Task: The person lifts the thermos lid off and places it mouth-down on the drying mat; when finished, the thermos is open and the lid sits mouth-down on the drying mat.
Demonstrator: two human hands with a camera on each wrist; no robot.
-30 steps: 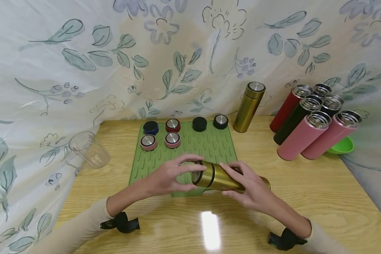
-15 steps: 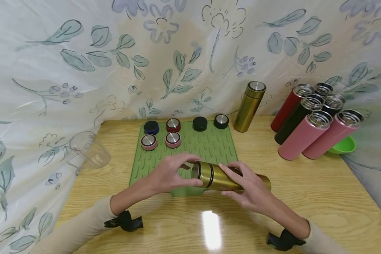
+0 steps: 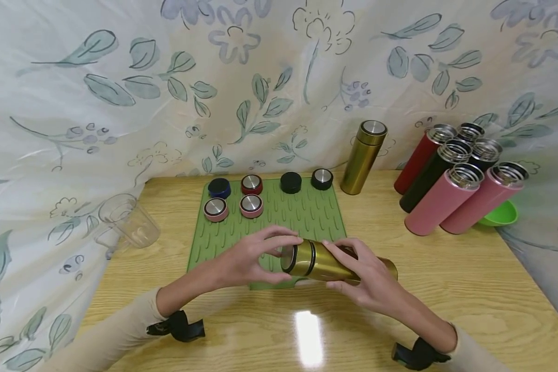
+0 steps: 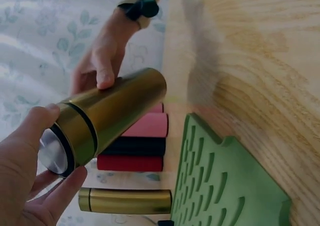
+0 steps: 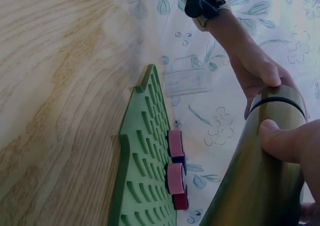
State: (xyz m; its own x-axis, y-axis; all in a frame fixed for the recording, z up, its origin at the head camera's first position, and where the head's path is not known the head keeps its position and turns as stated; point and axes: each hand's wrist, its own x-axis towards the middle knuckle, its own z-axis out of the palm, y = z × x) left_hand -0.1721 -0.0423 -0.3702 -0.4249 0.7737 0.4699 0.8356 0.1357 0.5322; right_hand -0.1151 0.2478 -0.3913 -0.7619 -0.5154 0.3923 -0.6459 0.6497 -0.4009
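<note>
A gold vacuum flask [image 3: 324, 261] is held sideways above the front of a green ribbed mat [image 3: 302, 214], its lidded end pointing left. My right hand [image 3: 369, 279] grips the flask's body, thumb along the near side. At the other end, my left hand [image 3: 248, 258] has its fingers and thumb round the lid [image 4: 80, 136]; in the left wrist view fingertips touch the lid on opposite sides. A black ring separates lid and body. The lid's steel top [image 4: 52, 151] faces the left palm. Part of the body is hidden behind the right hand.
Several loose lids, among them a pink lid [image 3: 251, 205] and a blue lid [image 3: 219, 188], sit on the mat. A second gold flask [image 3: 360, 163] stands behind. Lidless flasks, including a pink flask [image 3: 442, 204], crowd the right beside a green bowl [image 3: 499, 214]. A clear mug [image 3: 135, 225] is left.
The left hand rolled over the lid, its fingers dropping behind, then came back with fingers on top and thumb drawn away. The right hand and flask stay nearly in place.
</note>
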